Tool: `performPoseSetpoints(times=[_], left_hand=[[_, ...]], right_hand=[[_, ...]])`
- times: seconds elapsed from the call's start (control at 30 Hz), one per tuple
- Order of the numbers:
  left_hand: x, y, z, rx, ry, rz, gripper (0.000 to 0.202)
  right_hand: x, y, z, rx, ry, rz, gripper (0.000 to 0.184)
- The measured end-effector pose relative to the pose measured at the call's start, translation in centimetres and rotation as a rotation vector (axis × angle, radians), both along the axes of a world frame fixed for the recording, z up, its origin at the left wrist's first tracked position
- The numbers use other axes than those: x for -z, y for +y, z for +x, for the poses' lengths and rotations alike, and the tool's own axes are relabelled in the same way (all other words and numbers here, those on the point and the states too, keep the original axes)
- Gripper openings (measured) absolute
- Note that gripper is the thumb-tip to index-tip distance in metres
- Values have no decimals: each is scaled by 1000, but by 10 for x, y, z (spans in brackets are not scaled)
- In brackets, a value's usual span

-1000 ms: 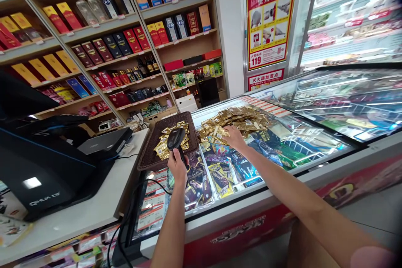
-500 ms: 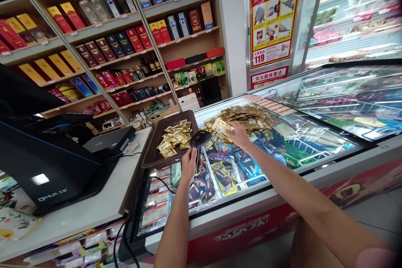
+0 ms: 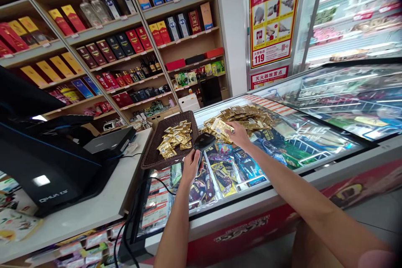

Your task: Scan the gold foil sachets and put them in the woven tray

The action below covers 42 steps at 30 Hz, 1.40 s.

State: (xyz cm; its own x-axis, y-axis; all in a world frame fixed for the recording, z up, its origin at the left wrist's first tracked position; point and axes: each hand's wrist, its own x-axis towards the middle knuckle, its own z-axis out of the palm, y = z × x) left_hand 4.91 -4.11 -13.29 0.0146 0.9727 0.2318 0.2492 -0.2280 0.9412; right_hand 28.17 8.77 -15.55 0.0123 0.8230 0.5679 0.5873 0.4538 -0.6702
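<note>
Just left of the barcode scanner [image 3: 204, 141] gripped in the left hand [image 3: 191, 168] sits a wicker tray [image 3: 150, 155] holding sachets [image 3: 174, 138]. To its right, the right hand [image 3: 239, 134] rests on a heap of sachets [image 3: 240, 116] atop the freezer's glass lid [image 3: 301, 142]. The checkout counter [image 3: 103, 192] lies further left.

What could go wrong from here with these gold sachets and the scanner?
The loose gold sachets under your right hand lie unconfined on the glass freezer lid, so they might slide and scatter. The barcode scanner in your left hand sits close to both that pile and the sachets in the woven basket, so the two lots could get mixed. The black cable across the lid could also snag.
</note>
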Motion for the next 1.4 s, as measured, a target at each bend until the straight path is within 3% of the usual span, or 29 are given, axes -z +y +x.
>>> performPoseSetpoints(times=[0.4, 0.5, 0.57, 0.7, 0.77, 0.9, 0.97, 1.03, 1.1, 1.2, 1.33, 1.4], left_hand=[[4, 0, 1, -23, -24, 32, 48], [5, 1, 2, -128, -81, 90, 46], [2, 1, 0, -300, -158, 149, 47], [-10, 0, -11, -714, -397, 301, 49], [-16, -2, -18, -845, -502, 351, 49], [-21, -4, -25, -909, -563, 369, 49], [-20, -4, -24, -893, -542, 350, 49], [-17, -3, -22, -880, -521, 332, 48], [-16, -2, -20, -864, -510, 321, 48], [-14, 0, -17, -817, -496, 332, 48], [-12, 4, -14, -754, -444, 329, 49], [-9, 7, -13, -716, -410, 328, 49]], right_hand=[[9, 3, 1, 4, 1, -2, 38], [11, 3, -4, -23, 76, -58, 37], [7, 3, -13, -61, 139, -110, 37], [-18, 4, -59, -190, 181, -158, 35], [-33, 3, -95, -262, 174, -231, 32], [-50, 0, -172, -350, 121, -401, 32], [-52, -1, -197, -387, 63, -390, 35], [-51, -1, -203, -388, -12, -303, 37], [-47, 2, -188, -364, -66, -202, 36], [-34, 12, -131, -296, -134, -122, 30], [-8, 20, -37, -15, -341, -74, 28], [7, 15, -6, 119, -453, -58, 30]])
